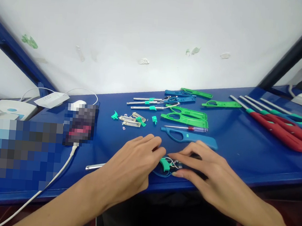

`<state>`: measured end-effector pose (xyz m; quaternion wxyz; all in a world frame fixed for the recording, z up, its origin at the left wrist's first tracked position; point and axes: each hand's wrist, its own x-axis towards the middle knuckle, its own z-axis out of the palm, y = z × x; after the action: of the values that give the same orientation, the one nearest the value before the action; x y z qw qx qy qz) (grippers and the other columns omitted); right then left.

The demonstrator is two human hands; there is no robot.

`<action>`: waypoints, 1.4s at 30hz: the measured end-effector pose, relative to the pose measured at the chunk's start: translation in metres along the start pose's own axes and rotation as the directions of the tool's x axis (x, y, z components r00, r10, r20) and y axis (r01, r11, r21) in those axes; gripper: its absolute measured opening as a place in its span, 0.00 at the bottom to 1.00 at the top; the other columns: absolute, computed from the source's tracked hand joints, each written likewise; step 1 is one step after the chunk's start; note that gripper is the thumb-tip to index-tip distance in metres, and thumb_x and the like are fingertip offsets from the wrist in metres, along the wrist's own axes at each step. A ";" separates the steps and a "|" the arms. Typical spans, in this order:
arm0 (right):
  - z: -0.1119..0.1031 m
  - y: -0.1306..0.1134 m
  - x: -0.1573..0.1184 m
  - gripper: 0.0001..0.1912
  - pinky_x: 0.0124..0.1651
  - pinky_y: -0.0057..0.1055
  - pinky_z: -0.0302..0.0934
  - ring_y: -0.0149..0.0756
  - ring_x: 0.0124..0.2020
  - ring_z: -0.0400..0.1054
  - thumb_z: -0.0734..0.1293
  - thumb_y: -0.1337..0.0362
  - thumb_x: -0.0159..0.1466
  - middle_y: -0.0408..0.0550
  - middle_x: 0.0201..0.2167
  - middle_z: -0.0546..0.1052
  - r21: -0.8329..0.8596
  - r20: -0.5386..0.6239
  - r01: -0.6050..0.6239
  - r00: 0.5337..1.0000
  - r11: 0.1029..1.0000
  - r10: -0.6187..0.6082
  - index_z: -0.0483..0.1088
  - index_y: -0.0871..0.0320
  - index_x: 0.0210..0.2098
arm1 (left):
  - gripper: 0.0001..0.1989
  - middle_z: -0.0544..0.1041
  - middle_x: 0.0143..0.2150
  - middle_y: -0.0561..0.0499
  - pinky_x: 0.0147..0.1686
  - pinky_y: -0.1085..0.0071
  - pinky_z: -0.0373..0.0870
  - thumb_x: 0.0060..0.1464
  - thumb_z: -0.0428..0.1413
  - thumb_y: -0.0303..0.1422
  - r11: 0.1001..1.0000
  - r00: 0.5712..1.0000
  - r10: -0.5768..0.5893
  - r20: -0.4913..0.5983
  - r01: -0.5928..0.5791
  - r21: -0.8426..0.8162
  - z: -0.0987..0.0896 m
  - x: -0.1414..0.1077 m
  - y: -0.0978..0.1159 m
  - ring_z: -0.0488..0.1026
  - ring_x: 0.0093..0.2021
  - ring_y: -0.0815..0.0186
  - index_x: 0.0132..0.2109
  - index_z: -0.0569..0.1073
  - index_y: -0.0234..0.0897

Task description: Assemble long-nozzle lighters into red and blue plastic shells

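Observation:
Near the front edge of the table, my left hand [138, 160] is closed over the neck of an open blue utility lighter [162, 174]. Its metal tube [94, 166] sticks out to the left, beneath my wrist. A green trigger [165, 164] and a looped white wire [173, 163] show inside the shell. From the right, my right hand [209, 164] grips the handle end, thumb and fingers at the parts by the wire; the hand hides much of this end. Just behind lies a blue half-shell [203, 139], with a screwdriver [191, 128] beyond it.
Green half-shells [184, 119], metal tubes with wires [143, 108] and clear fuel tanks [131, 124] lie farther back. Finished-looking red lighters [282, 132] lie at right. A blurred phone-like object [80, 126] with a white cable [57, 175] sits left. A white wall stands behind.

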<state>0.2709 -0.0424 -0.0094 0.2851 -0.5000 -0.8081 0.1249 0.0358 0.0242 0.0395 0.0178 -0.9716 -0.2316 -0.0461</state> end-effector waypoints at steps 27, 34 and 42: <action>-0.002 -0.001 0.002 0.16 0.51 0.40 0.69 0.43 0.48 0.71 0.66 0.56 0.75 0.49 0.45 0.76 -0.008 0.033 0.025 0.999 1.000 -0.024 0.77 0.47 0.59 | 0.19 0.71 0.41 0.46 0.38 0.61 0.72 0.46 0.50 0.12 0.992 0.997 0.037 0.068 -0.044 0.117 -0.009 0.001 0.006 0.71 0.42 0.55 0.41 0.70 0.36; -0.003 0.001 0.002 0.14 0.52 0.41 0.67 0.44 0.49 0.69 0.65 0.56 0.76 0.49 0.45 0.74 0.010 0.059 0.019 0.998 1.000 -0.020 0.78 0.46 0.56 | 0.16 0.73 0.39 0.48 0.35 0.61 0.70 0.48 0.67 0.22 0.943 0.955 0.118 0.272 -0.194 0.270 -0.028 0.019 0.009 0.72 0.39 0.55 0.43 0.73 0.35; 0.000 0.000 0.001 0.12 0.53 0.41 0.63 0.43 0.50 0.66 0.64 0.59 0.76 0.48 0.46 0.72 0.005 0.060 0.038 0.997 0.999 -0.038 0.76 0.51 0.56 | 0.11 0.74 0.39 0.50 0.23 0.64 0.58 0.57 0.59 0.19 0.926 0.952 0.185 0.242 -0.252 0.280 -0.018 0.014 0.005 0.73 0.37 0.59 0.45 0.72 0.34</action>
<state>0.2699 -0.0414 -0.0090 0.2637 -0.4800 -0.8256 0.1359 0.0493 0.0247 0.0587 0.1491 -0.9760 -0.1262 0.0964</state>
